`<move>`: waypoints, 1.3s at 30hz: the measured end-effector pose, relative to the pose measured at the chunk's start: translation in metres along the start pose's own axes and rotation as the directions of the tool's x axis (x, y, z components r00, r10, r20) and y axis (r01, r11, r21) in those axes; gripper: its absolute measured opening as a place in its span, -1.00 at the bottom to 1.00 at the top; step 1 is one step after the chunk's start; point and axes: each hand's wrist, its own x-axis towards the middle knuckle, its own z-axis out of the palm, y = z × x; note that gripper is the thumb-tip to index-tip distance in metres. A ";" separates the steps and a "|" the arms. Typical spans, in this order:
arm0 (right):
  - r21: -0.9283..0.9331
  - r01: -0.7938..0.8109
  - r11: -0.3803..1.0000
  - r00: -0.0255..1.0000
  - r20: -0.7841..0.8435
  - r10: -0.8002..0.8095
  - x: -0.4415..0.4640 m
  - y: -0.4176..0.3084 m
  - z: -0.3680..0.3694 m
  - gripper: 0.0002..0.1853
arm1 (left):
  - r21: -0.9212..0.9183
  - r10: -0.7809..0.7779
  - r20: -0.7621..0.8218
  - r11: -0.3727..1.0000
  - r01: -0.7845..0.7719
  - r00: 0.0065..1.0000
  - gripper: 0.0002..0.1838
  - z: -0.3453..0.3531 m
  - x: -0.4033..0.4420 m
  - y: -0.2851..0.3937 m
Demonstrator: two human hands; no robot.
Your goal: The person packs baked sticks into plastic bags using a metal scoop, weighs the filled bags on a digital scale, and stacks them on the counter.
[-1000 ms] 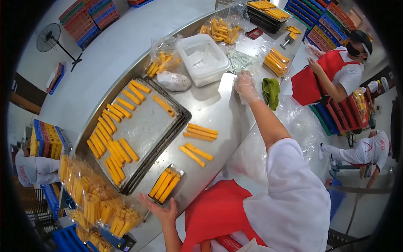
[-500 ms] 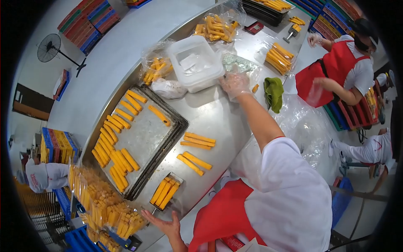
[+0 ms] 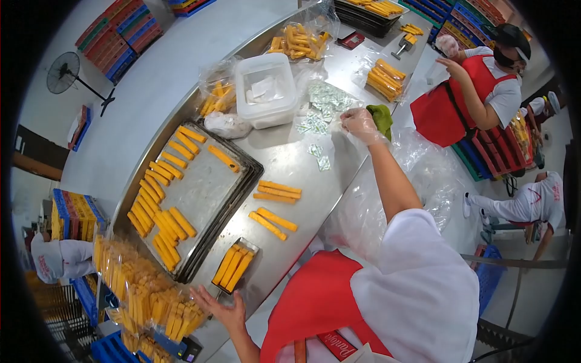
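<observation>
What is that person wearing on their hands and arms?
The right hand has a thin, clear, crinkly plastic glove on. A loose, short white sleeve covers that upper arm. The left hand shows no glove, and its sleeve is out of view.

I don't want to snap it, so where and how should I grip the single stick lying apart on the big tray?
Probably best to pinch the single stick across its middle from above, fingertips on its two long sides. It's long and slender, lies flat on the big tray and touches no other stick, so its sides look free.
</observation>
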 end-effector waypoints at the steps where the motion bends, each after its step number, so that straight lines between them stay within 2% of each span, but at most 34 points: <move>1: 0.001 -0.004 1.000 1.000 0.007 0.004 -0.012 -0.008 0.004 -0.81 | -0.023 0.027 -0.022 0.999 -0.028 0.999 0.05 -0.001 0.004 0.004; 3: -0.291 0.003 0.957 0.997 -0.074 -0.026 -0.043 -0.026 0.008 -0.79 | -0.035 0.052 -0.030 0.998 -0.053 0.998 0.04 -0.006 0.005 0.005; 4: -0.185 -0.051 0.981 0.970 0.224 0.092 -0.066 -0.036 0.000 -0.68 | -0.039 0.061 -0.048 0.997 -0.063 0.997 0.04 -0.005 0.006 0.003; 6: -0.459 0.025 0.888 0.948 0.293 0.125 -0.108 -0.058 0.021 -0.56 | -0.043 0.069 -0.064 0.996 -0.072 0.996 0.03 -0.005 0.008 0.003; 8: -0.624 0.158 0.765 0.984 0.162 -0.072 -0.138 -0.043 0.062 -0.55 | -0.046 0.086 -0.069 0.995 -0.089 0.994 0.03 -0.008 0.008 0.005; 9: -0.624 0.156 0.765 0.985 0.161 -0.069 -0.140 -0.045 0.069 -0.55 | -0.046 0.087 -0.066 0.995 -0.090 0.994 0.03 -0.009 0.009 0.006; 11: -0.506 0.005 0.863 0.989 0.129 0.070 -0.145 -0.048 0.075 -0.52 | -0.056 0.074 -0.065 0.995 -0.078 0.995 0.01 -0.012 0.009 0.009; 12: -0.507 -0.007 0.862 0.990 0.119 0.078 -0.145 -0.052 0.073 -0.52 | -0.061 0.085 -0.059 0.994 -0.088 0.995 0.01 -0.013 0.010 0.010; 14: -0.434 -0.048 0.899 0.956 0.240 0.167 -0.138 -0.060 0.067 -0.67 | -0.066 0.119 -0.060 0.990 -0.123 0.991 0.00 -0.014 0.012 0.011; 15: -0.433 -0.029 0.901 0.951 0.266 0.158 -0.134 -0.061 0.067 -0.72 | -0.077 0.143 -0.042 0.986 -0.146 0.989 0.00 -0.014 0.015 0.014; 16: -0.433 -0.022 0.901 0.945 0.284 0.160 -0.137 -0.060 0.067 -0.76 | -0.166 0.164 -0.073 0.971 -0.174 0.984 -0.01 -0.014 0.020 0.019; 18: -0.395 0.038 0.918 0.967 0.247 0.066 -0.153 -0.049 0.078 -0.80 | -0.285 0.222 -0.067 0.930 -0.232 0.973 -0.02 -0.013 0.028 0.031; 19: -0.302 0.044 0.952 0.999 0.029 -0.037 -0.175 -0.034 0.095 -0.81 | -0.312 0.290 -0.078 0.902 -0.299 0.954 -0.03 -0.013 0.031 0.038; 20: -0.129 0.129 0.983 0.987 0.112 -0.115 -0.196 -0.032 0.084 -0.79 | -0.341 0.348 -0.094 0.869 -0.359 0.933 -0.04 -0.011 0.032 0.044; 21: -0.073 0.073 0.995 0.974 0.220 -0.055 -0.224 -0.049 0.064 -0.78 | -0.372 0.371 -0.068 0.852 -0.369 0.926 -0.04 -0.008 0.033 0.050; 22: 0.095 -0.121 0.988 0.928 0.365 0.079 -0.248 -0.073 0.033 -0.78 | -0.393 0.428 -0.043 0.824 -0.409 0.903 -0.06 -0.004 0.033 0.055; 23: 0.235 -0.325 0.916 0.839 0.519 0.164 -0.268 -0.085 0.003 -0.78 | -0.410 0.476 -0.024 0.797 -0.443 0.879 -0.07 -0.001 0.031 0.061; 25: 0.411 -0.389 0.824 0.892 0.390 0.227 -0.296 -0.073 -0.043 -0.73 | -0.467 0.516 -0.010 0.755 -0.461 0.856 -0.11 0.008 0.023 0.075; 27: 0.306 -0.362 0.880 0.930 0.179 0.321 -0.306 -0.041 -0.096 -0.69 | -0.591 0.584 0.065 0.676 -0.441 0.809 -0.16 0.019 0.014 0.084; 29: 0.362 -0.302 0.882 0.934 -0.074 0.350 -0.308 0.020 -0.138 -0.70 | -0.600 0.610 0.062 0.656 -0.459 0.790 -0.24 0.025 0.003 0.103; 30: 0.370 -0.300 0.879 0.934 -0.074 0.350 -0.308 0.049 -0.150 -0.70 | -0.644 0.664 0.114 0.616 -0.454 0.739 -0.30 0.030 -0.004 0.115; 33: 0.309 -0.337 0.889 0.910 -0.137 0.392 -0.309 0.125 -0.147 -0.68 | -0.747 0.798 0.222 0.508 -0.428 0.560 -0.47 0.048 -0.019 0.174; 34: -0.042 -0.294 0.955 0.949 -0.131 0.286 -0.314 0.146 -0.132 -0.68 | -0.784 0.832 0.245 0.472 -0.402 0.498 -0.50 0.054 -0.024 0.200; 35: -0.385 -0.206 0.899 0.978 -0.086 0.188 -0.322 0.166 -0.118 -0.67 | -0.819 0.861 0.267 0.439 -0.369 0.433 -0.53 0.062 -0.029 0.228; 37: -0.524 -0.048 0.851 0.997 -0.079 0.008 -0.361 0.196 -0.091 -0.68 | -0.857 0.904 0.272 0.383 -0.344 0.329 -0.55 0.101 -0.042 0.277; 39: -0.417 -0.154 0.896 0.988 -0.094 0.126 -0.392 0.195 -0.080 -0.73 | -0.849 0.921 0.293 0.374 -0.373 0.256 -0.53 0.149 -0.056 0.328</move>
